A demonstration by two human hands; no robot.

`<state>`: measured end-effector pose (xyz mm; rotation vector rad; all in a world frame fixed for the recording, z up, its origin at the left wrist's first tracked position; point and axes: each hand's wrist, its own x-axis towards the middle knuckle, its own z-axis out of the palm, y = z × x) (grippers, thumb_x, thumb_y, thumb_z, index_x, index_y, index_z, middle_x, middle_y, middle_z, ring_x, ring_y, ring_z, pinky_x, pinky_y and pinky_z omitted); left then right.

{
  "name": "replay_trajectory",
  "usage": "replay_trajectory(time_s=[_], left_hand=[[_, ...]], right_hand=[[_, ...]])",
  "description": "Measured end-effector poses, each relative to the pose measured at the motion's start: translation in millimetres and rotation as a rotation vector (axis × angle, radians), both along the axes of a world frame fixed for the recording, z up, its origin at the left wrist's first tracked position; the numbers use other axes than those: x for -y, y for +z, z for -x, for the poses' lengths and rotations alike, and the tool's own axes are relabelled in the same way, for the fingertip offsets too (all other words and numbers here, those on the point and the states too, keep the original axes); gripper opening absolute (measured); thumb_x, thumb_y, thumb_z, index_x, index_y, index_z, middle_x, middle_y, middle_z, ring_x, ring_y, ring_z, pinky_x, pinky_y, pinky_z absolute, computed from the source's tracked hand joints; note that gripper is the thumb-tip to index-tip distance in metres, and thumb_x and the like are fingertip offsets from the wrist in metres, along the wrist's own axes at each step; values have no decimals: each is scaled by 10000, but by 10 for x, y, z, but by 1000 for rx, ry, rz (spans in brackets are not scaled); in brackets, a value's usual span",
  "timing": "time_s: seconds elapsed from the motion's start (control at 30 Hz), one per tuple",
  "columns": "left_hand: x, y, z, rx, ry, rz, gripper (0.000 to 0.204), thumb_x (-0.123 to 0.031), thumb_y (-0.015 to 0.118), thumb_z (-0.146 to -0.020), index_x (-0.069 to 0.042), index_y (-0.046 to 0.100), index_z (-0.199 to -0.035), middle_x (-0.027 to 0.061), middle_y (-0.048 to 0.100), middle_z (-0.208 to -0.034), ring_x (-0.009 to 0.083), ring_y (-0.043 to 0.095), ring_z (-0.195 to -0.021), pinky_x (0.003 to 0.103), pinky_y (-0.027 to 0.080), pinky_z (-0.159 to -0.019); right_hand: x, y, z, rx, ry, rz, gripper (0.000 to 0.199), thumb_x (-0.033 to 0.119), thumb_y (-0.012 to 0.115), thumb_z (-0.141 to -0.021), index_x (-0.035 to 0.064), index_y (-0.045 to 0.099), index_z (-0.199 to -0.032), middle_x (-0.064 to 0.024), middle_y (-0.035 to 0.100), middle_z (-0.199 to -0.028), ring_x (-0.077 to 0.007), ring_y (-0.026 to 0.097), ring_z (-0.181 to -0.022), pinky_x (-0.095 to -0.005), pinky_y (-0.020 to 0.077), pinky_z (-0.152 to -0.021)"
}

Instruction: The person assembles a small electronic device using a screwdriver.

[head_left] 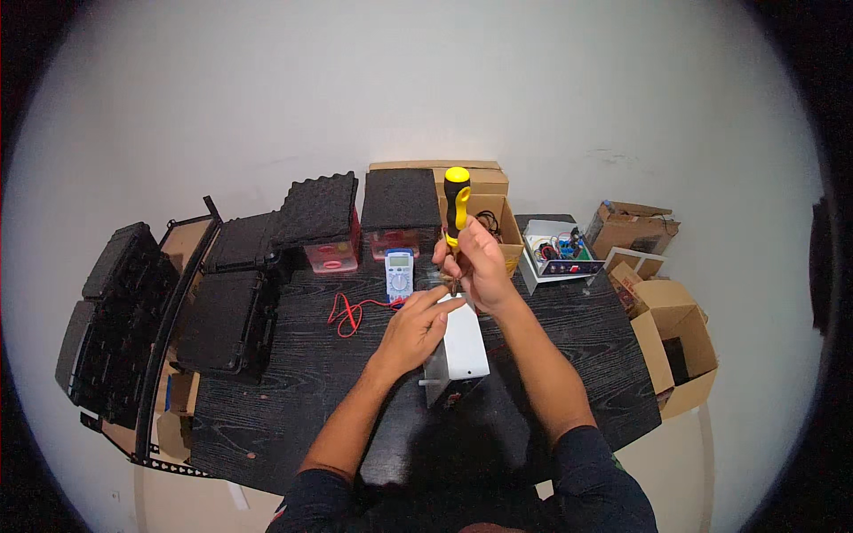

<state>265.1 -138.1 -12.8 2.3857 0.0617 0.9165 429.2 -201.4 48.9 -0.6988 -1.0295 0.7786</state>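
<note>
A white metal case stands on the black table in front of me, its dark side and a small knob-like post facing me on the left. My left hand grips its far left part, fingers reaching over the top beside the screwdriver's tip. Closed around the lower handle and shaft of a yellow-and-black screwdriver is my right hand. The screwdriver is held nearly upright, handle up, tip down at the far end of the case. Fingers partly hide where the tip meets the case; any screw there cannot be made out.
A multimeter with red test leads lies beyond my left hand. Black foam-topped boxes and black hard cases line the left and back. An opened white device with wires and cardboard boxes stand right.
</note>
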Motion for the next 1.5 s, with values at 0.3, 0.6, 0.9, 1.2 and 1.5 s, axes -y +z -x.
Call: replay_trajectory(time_s=[0.3,0.6,0.9,1.2,1.5], left_hand=[[-6,3,-6,10,-11,21,346,-223,477,-1027,-100,691,-1269,198,602,-1307,374,566,-1185,437,454,-1019],[-16,14,1,20,-11,1,343,-228,478,-1032,-100,690,-1269,203,610,-1307,377,568,-1184,441,460,-1014],[-23,15,8,27,-16,0,345,-214,491,-1019,-83,680,-1277,199,612,-1310,369,569,-1182,439,462,-1018],[-38,-7,-4,19,-11,-11,343,-181,515,-999,-69,669,-1284,193,623,-1293,368,560,-1207,439,447,-1040],[-33,8,-11,30,-27,5,348,-170,529,-983,-57,665,-1284,194,622,-1299,371,555,-1217,443,444,-1045]], right_hand=[[-7,3,22,71,-45,-22,375,419,495,-1062,65,510,-1184,-83,645,-877,-79,514,-673,-200,402,-603],[-1,62,58,-82,-9,-52,472,479,399,-1081,39,530,-1192,-65,597,-786,-99,491,-642,-218,394,-581],[-8,45,-10,-72,63,-5,427,456,429,-1078,53,511,-1196,-80,635,-839,-90,494,-638,-212,409,-596],[0,12,-41,-114,109,11,424,448,509,-1050,56,505,-1210,-83,642,-855,-88,519,-652,-203,415,-602],[-3,2,-51,38,44,7,496,514,457,-1054,49,503,-1220,-84,640,-839,-75,499,-669,-208,413,-607]])
